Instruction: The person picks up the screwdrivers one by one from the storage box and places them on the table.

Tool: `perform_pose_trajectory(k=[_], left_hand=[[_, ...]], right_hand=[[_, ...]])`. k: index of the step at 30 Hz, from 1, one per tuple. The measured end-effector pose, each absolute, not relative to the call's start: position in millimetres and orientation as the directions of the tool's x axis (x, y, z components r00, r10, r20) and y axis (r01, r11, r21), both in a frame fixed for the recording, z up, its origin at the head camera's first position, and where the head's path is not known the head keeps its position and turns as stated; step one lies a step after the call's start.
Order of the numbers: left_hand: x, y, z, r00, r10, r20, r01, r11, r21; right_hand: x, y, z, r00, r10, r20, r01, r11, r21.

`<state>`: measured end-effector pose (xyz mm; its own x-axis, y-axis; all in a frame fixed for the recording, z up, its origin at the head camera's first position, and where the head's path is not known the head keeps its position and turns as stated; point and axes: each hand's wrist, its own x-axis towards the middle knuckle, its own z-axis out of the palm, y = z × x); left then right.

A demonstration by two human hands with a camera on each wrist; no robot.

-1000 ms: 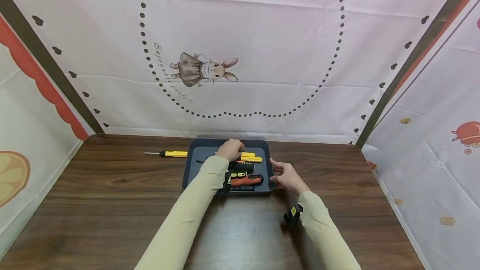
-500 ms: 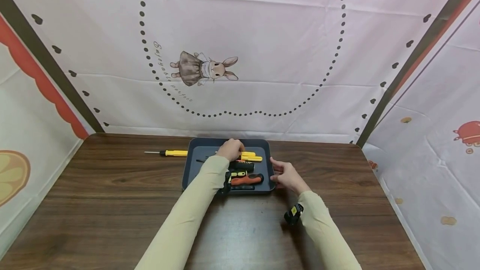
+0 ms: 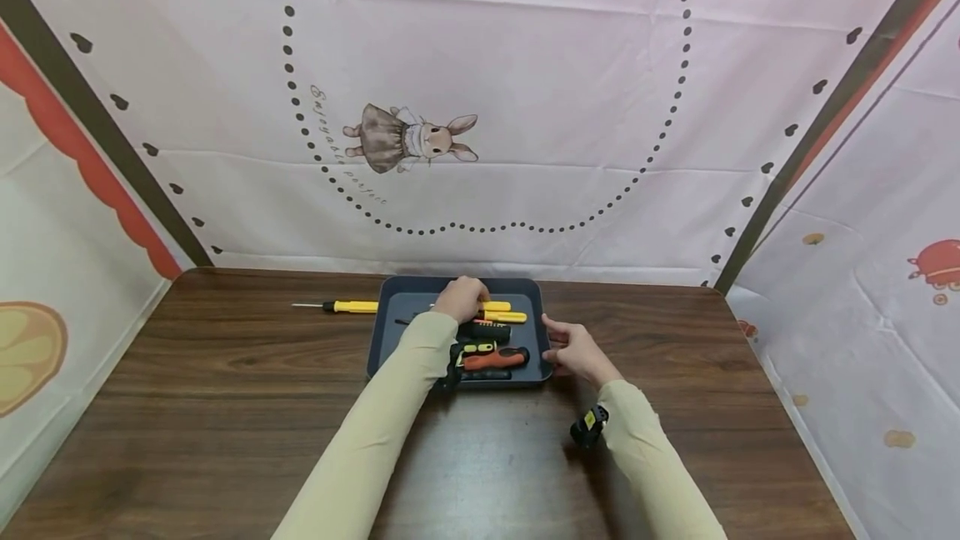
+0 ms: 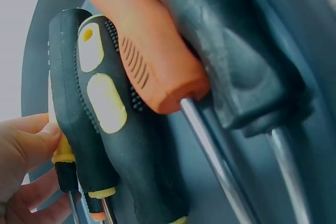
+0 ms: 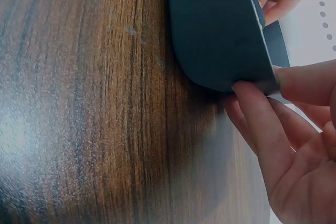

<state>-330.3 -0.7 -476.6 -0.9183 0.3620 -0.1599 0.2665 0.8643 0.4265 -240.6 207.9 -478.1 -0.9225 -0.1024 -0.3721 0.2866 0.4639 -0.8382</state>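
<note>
A dark grey tray holds several screwdrivers. Inside it, the left hand is over the tools; in the left wrist view, thumb and fingers of that hand pinch a yellow handle by its black collar. Beside this lie black-and-yellow handles, an orange handle and a black one. The right hand is at the tray's right side; in the right wrist view, its thumb and fingers grip the tray's corner from outside.
Left of the tray lies a yellow screwdriver, its shaft pointing left and its handle end meeting the tray's edge. The brown wooden table reaches a printed cloth wall at the back, with cloth on both sides.
</note>
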Motion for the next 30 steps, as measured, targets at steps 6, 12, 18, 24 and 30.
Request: perform_pose_trajectory(k=[6, 12, 18, 24, 30], left_hand=[[-327.9, -8.1, -466.6, -0.915, 0.372, -0.156, 0.275, 0.860, 0.431], [-324.8, -16.3, -453.8, -0.910, 0.389, -0.143, 0.297, 0.852, 0.431], [-321.0, -28.6, -443.8, -0.909, 0.407, -0.091, 0.326, 0.830, 0.453], [-316.4, -46.0, -433.6, -0.897, 0.440, -0.039, 0.368, 0.793, 0.486], [-309.6, -71.5, -424.6, -0.896, 0.443, 0.022, 0.398, 0.782, 0.479]], right_hand=[[-240.4, 206.6, -480.0, -0.921, -0.116, -0.371, 0.281, 0.463, -0.841], [-238.0, 207.0, -477.5, -0.921, -0.135, -0.366, 0.273, 0.449, -0.851], [-238.0, 208.6, -476.1, -0.919, -0.148, -0.366, 0.262, 0.464, -0.846], [-239.8, 211.2, -476.2, -0.922, -0.144, -0.360, 0.258, 0.464, -0.847], [-239.2, 210.1, -477.1, -0.919, -0.157, -0.360, 0.252, 0.468, -0.847]])
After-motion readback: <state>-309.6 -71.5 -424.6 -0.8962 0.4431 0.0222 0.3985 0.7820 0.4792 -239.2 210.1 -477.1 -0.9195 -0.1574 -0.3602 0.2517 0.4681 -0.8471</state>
